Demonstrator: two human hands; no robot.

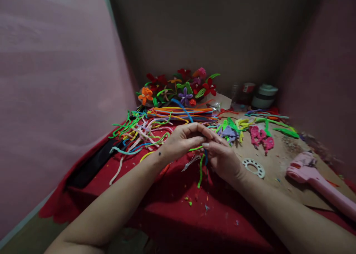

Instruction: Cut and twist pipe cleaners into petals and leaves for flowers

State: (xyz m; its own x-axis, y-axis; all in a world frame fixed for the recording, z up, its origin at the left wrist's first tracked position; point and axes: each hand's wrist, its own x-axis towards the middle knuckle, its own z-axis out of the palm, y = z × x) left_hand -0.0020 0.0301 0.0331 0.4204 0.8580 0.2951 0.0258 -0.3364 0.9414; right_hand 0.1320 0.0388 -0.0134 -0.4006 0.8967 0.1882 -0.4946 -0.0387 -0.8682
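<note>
Over the red cloth, my left hand (180, 142) and my right hand (224, 157) meet, fingertips touching. Both are closed in a pinch around a blue pipe cleaner (184, 110). One end of it sticks up and to the left beyond my left hand; a short blue piece shows below the right fingers. The stretch between is hidden by my fingers. A bright green pipe cleaner (200, 174) hangs or lies just under the hands; whether it is joined to the blue one I cannot tell. Thin pale strands (191, 162) lie beneath my left fingers.
Loose pipe cleaners (150, 129) pile up at left, a straight bundle (180, 113) behind. Pipe-cleaner flowers (185, 96) stand at the back. On the cardboard (274, 165) at right are pink shapes (261, 138), a white holed ring (253, 168) and a pink glue gun (314, 178).
</note>
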